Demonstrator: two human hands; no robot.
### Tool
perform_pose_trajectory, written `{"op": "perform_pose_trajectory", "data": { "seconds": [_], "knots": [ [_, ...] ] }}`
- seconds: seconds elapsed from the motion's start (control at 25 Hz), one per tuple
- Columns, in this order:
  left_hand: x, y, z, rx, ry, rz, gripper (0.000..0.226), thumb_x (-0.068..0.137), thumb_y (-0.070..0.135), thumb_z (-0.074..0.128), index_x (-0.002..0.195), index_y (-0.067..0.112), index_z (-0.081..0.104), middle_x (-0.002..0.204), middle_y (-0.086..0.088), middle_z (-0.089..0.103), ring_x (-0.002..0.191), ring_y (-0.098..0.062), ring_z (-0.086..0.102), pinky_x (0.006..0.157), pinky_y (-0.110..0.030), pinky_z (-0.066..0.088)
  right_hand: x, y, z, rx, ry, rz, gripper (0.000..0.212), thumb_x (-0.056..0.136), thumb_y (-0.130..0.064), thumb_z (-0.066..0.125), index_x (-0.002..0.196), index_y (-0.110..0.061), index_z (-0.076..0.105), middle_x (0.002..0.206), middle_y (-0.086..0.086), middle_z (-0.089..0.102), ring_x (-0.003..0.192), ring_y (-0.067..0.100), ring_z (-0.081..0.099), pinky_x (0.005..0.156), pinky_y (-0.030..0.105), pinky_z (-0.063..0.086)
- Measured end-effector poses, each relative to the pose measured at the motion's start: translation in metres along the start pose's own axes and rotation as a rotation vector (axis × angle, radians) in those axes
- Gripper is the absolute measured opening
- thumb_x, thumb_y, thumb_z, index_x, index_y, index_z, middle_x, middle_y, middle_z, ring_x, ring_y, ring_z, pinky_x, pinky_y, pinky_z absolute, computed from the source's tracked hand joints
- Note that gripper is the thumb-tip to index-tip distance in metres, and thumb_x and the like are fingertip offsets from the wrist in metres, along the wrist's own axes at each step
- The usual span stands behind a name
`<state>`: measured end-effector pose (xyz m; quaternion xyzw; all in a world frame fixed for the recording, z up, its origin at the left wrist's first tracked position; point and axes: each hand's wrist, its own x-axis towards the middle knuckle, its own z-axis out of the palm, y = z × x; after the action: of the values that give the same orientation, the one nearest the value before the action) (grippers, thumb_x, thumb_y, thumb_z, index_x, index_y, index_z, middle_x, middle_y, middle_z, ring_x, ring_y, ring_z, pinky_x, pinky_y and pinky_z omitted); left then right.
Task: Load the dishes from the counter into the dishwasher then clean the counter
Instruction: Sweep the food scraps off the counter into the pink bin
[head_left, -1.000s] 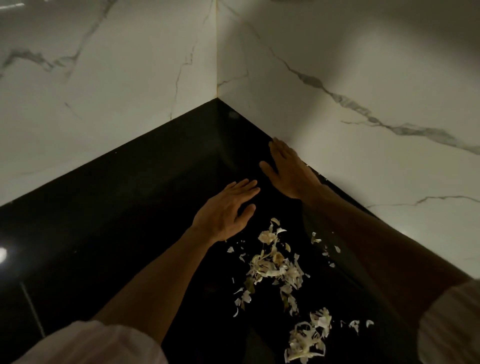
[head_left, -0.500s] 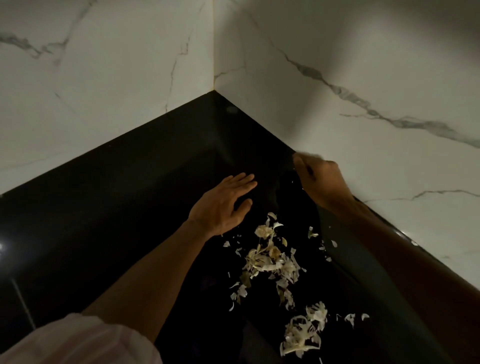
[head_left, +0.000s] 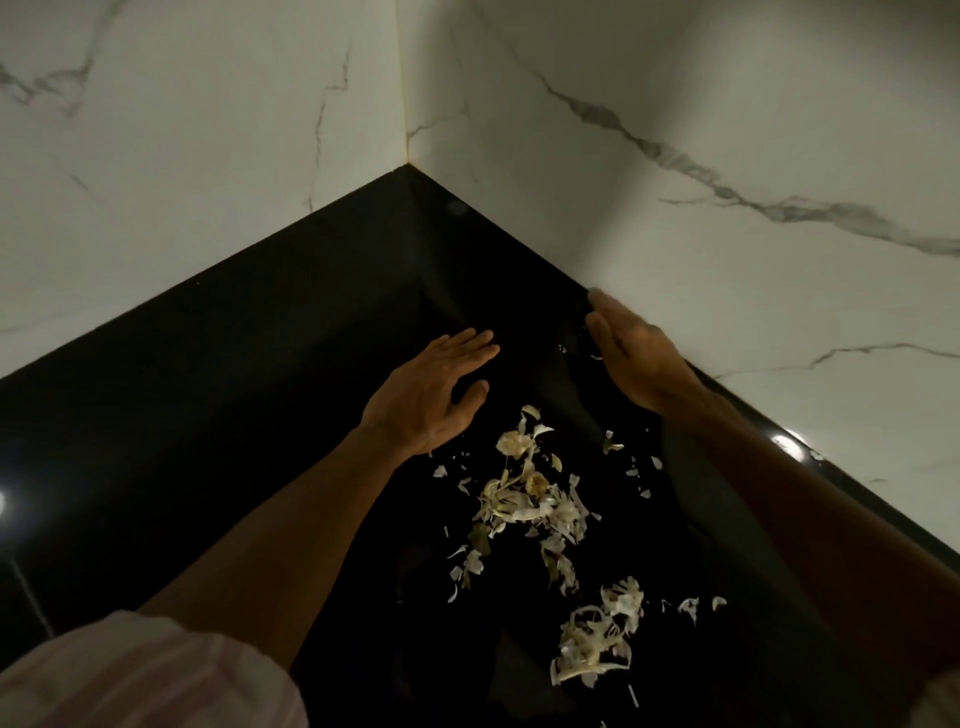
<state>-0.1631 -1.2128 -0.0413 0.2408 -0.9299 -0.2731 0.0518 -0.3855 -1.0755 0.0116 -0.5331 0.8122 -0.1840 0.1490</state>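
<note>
Your left hand (head_left: 431, 400) and right hand (head_left: 631, 358) both lie flat with straight fingers on the black counter (head_left: 234, 389), holding nothing. The peels (head_left: 530, 499) lie between your forearms, nearer to you than your hands. If you sweep fast, light scraps by the wall (head_left: 727, 312) may scatter or stick there.

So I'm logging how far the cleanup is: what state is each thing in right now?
Left hand: open, fingers straight, flat over the counter.
Right hand: open, fingers straight, on edge by the wall.
Peels: scattered, loose, not yet gathered.
Counter: black, glossy, still littered.
</note>
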Motion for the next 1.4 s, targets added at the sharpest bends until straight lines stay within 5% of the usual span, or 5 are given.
{"op": "perform_pose_trajectory", "data": {
  "seconds": [0.64, 0.84, 1.04, 1.24, 1.4],
  "knots": [
    [-0.001, 0.002, -0.003, -0.009, 0.001, -0.014, 0.053, 0.098, 0.047, 0.036, 0.15, 0.038, 0.028, 0.159, 0.019, 0.016, 0.148, -0.005, 0.007, 0.118, -0.034, 0.015, -0.004, -0.004, 0.001, 0.191, 0.264, 0.036, 0.052, 0.107, -0.037, 0.029, 0.081, -0.009, 0.064, 0.085, -0.002, 0.065, 0.068, 0.011, 0.058, 0.071, 0.031, 0.053],
    [-0.002, 0.008, -0.007, -0.015, 0.007, -0.008, 0.051, 0.101, 0.042, 0.039, 0.15, 0.034, 0.029, 0.159, 0.018, 0.016, 0.143, 0.001, 0.002, 0.116, -0.029, 0.009, -0.016, 0.009, 0.019, -0.052, -0.051, 0.084, 0.057, 0.105, -0.046, 0.021, 0.149, -0.013, 0.032, 0.156, 0.008, 0.031, 0.144, 0.021, 0.027, 0.121, 0.039, 0.017],
    [-0.001, 0.004, -0.005, -0.01, -0.004, -0.015, 0.053, 0.098, 0.047, 0.036, 0.15, 0.037, 0.029, 0.16, 0.018, 0.017, 0.149, -0.006, 0.008, 0.119, -0.037, 0.012, -0.034, 0.014, -0.005, 0.371, 0.104, 0.136, 0.05, 0.104, -0.044, 0.027, 0.122, -0.011, 0.061, 0.093, 0.012, 0.07, 0.068, 0.025, 0.065, 0.06, 0.036, 0.055],
    [-0.003, 0.007, -0.006, -0.003, 0.022, 0.012, 0.052, 0.1, 0.045, 0.037, 0.15, 0.034, 0.031, 0.159, 0.017, 0.02, 0.147, -0.001, 0.008, 0.121, -0.035, 0.014, -0.036, 0.013, 0.027, -0.073, -0.051, 0.16, 0.063, 0.104, -0.049, 0.019, 0.152, -0.008, 0.022, 0.16, 0.006, 0.019, 0.147, 0.018, 0.019, 0.12, 0.036, 0.013],
    [-0.002, 0.007, -0.007, -0.02, 0.014, -0.017, 0.052, 0.099, 0.047, 0.037, 0.15, 0.036, 0.031, 0.159, 0.018, 0.019, 0.148, -0.007, 0.009, 0.117, -0.035, 0.013, -0.031, 0.012, -0.001, 0.149, 0.182, 0.125, 0.048, 0.106, -0.04, 0.026, 0.079, -0.014, 0.055, 0.076, 0.004, 0.059, 0.069, 0.015, 0.055, 0.072, 0.032, 0.046]
  ]
}}
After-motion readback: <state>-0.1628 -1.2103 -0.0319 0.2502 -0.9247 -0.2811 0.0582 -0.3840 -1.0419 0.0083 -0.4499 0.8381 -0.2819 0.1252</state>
